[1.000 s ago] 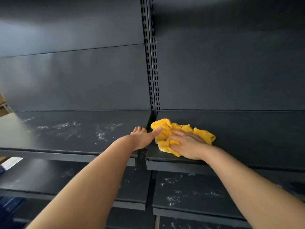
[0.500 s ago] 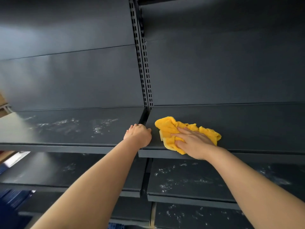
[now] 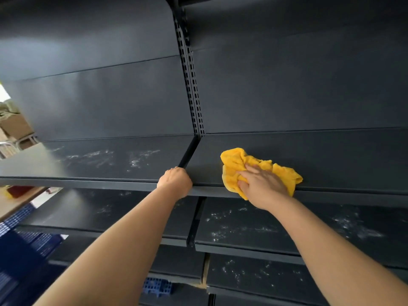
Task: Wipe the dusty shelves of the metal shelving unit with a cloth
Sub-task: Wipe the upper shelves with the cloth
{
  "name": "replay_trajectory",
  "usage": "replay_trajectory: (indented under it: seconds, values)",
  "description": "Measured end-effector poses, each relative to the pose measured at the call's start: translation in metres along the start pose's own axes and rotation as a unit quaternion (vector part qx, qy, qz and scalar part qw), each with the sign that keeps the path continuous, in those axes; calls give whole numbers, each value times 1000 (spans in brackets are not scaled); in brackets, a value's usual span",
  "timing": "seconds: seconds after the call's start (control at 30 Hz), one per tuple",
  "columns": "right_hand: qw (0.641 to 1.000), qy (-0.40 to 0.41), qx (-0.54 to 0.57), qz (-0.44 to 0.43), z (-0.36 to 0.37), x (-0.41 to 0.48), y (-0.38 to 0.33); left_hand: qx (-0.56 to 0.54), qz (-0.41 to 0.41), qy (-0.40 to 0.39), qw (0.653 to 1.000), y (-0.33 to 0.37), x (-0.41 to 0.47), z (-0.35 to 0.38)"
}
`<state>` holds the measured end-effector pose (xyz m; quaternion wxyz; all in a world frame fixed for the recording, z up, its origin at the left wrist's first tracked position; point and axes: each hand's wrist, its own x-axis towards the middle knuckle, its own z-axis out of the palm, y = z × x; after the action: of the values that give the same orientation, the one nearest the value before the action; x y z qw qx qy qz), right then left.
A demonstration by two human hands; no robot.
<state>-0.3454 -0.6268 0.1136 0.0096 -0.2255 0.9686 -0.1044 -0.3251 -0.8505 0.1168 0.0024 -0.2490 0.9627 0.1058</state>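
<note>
- Left hand: fingers lying hidden behind its knuckles at the front edge of the shelf; grip unreadable.
- Yellow cloth: middle sitting covered under the right hand.
- Both forearms: running off the bottom edge.
- Blue crates: showing blurred at lower left.
- Red-and-yellow item: showing too blurred for naming.

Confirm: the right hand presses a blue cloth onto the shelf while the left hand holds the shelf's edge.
Wrong colour: the head view shows a yellow cloth. The right hand presses it onto the shelf while the left hand holds the shelf's edge.
</note>
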Motion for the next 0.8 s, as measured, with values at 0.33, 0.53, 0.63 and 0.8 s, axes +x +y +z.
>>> replay_trajectory:
  seconds: [0.33, 0.53, 0.63, 0.8]
  values:
    - [999, -12, -6, -33, 19, 41, -60, 4, 93, 17, 996, -21, 12, -25]
    - [998, 27, 55, 20, 25, 72, -97, 34, 105, 54, 992, -55, 28, -38]
    - [988, 63, 100, 96, 22, 87, -111, 44, 96, 79, 991, -83, 35, -46]
    - [967, 74, 195, 145, 23, 109, -153, 4, 102, 100, 990, -116, 51, -60]
